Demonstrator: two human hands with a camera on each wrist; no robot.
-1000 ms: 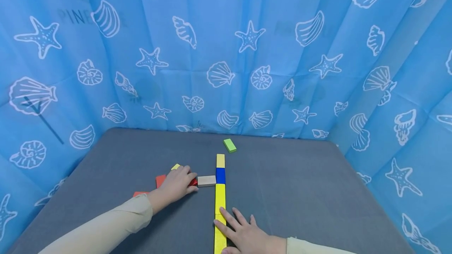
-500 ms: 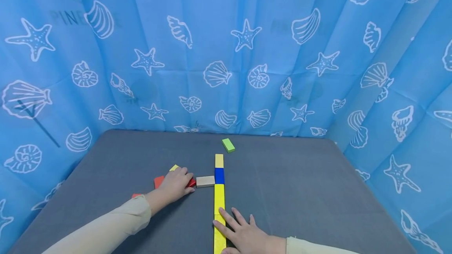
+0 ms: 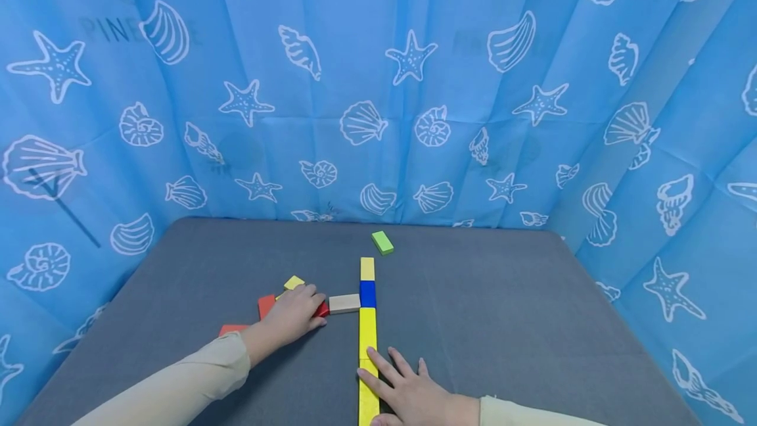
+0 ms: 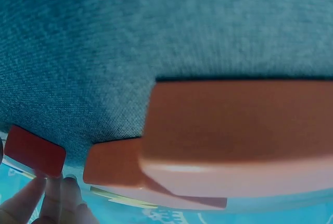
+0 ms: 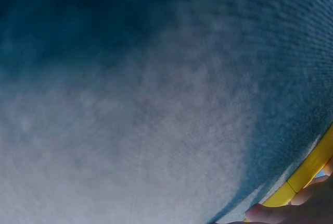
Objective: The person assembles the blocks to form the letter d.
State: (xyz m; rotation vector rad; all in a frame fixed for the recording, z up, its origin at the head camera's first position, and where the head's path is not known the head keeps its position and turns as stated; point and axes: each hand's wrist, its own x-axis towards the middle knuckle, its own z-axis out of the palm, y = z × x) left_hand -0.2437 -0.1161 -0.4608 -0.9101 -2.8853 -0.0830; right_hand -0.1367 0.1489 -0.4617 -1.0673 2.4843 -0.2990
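In the head view my left hand (image 3: 294, 313) grips a small red block (image 3: 321, 309) between thumb and fingers, right at the left end of a natural-wood block (image 3: 344, 304). That wooden block meets the side of a blue block (image 3: 367, 294) in a straight row. Beyond the blue one lies a pale yellow block (image 3: 367, 269); nearer me come two long yellow blocks (image 3: 367, 332). My right hand (image 3: 416, 392) rests with spread fingers across the joint of the yellow blocks. The left wrist view shows my fingertips at the edge of the red block (image 4: 34, 151).
Orange-red blocks (image 3: 266, 306) and yellow blocks (image 3: 293, 283) lie left of and behind my left hand; one orange-red block (image 4: 244, 130) looms close in the left wrist view. A green block (image 3: 382, 242) sits near the back of the grey table (image 3: 503, 307). A blue shell-print curtain (image 3: 414, 117) surrounds it.
The left hand has shifted only slightly, and more of the yellow and orange-red blocks around it shows. The right hand stays in place. The head view has drifted a little.
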